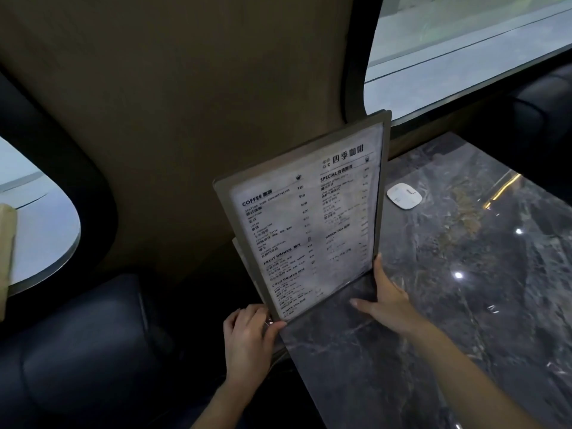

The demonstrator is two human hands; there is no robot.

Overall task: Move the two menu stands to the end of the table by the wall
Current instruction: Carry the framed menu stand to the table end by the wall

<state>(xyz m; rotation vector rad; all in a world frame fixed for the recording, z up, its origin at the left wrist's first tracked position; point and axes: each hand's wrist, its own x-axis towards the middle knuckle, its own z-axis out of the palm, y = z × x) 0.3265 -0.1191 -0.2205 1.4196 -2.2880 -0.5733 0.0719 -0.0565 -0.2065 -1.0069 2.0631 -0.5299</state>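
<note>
A tall framed menu stand with a printed coffee and drinks list stands upright along the left edge of the dark marble table. My left hand grips its lower left corner. My right hand holds its lower right edge, thumb up along the frame and fingers spread on the table. Behind its left edge peeks the pale edge of a second menu stand, mostly hidden.
A small white rounded device lies on the table near the wall. The brown wall panel rises behind the menu, with windows on both sides. A dark cushioned seat sits to the left of the table.
</note>
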